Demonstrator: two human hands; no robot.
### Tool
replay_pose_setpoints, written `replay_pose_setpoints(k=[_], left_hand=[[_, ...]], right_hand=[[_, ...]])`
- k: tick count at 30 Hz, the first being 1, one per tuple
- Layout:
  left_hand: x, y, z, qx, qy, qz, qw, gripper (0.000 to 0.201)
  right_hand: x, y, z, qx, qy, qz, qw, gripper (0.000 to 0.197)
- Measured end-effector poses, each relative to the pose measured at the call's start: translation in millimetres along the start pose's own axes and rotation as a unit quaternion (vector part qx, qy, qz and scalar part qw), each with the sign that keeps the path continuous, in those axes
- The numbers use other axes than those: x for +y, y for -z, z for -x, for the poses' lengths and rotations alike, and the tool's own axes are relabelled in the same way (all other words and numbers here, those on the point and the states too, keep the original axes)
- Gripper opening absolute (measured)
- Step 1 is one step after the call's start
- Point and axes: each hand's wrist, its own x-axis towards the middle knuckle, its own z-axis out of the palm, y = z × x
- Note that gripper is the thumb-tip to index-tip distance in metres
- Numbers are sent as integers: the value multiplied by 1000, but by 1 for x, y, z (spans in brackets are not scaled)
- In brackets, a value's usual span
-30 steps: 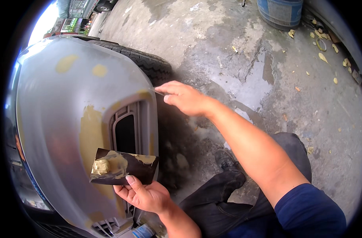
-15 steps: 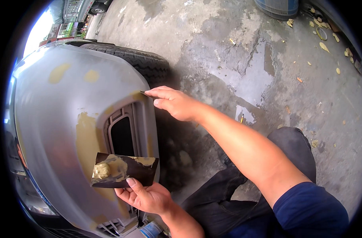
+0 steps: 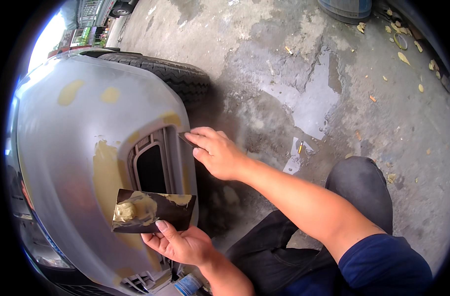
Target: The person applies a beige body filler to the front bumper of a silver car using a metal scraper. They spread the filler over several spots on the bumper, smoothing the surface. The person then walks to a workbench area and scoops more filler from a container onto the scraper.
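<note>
My left hand (image 3: 181, 245) pinches the edge of a dark rectangular board (image 3: 171, 214), thumb on top. A lump of yellow-beige body filler (image 3: 126, 211) sits on the board's left side, with smears around it. In my right hand (image 3: 219, 154) is a small, thin, dark spreader (image 3: 187, 140), mostly covered by the fingers. Its tip is at the outer rim of the slotted recess in a grey car bumper (image 3: 57, 143); whether it touches is hard to tell. A broad patch of filler (image 3: 104, 167) lies beside the recess's dark opening (image 3: 152, 170), with smaller patches elsewhere on the bumper.
A black tyre (image 3: 173, 74) stands beyond the bumper. My bent knee (image 3: 360, 180) is at the right. A blue can (image 3: 188, 284) sits below my left hand. On the stained concrete floor (image 3: 264, 64), a bucket (image 3: 348, 10) and scattered yellowish scraps (image 3: 403, 58) lie at the far right.
My right hand has moved toward me along the recess's outer edge, and more of the spreader shows. A filler patch at the recess's top corner is uncovered. My left hand holds nearly still.
</note>
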Motion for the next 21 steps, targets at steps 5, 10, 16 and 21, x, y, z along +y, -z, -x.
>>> replay_pose_setpoints(k=[5,10,16,21], left_hand=[[-1,-1,1,6,-3,4,1000,31],[-2,-3,1,12,-4,4,1000,31],[0,-3,0,15,-6,3,1000,31],[-1,1,0,13,1,14,1000,33]], right_hand=[[-8,5,-13,83,42,34,995,40],[-12,-14,5,83,67,88,990,40],[-4,3,-17,110,69,72,989,39],[-3,-10,-5,82,82,105,988,39]])
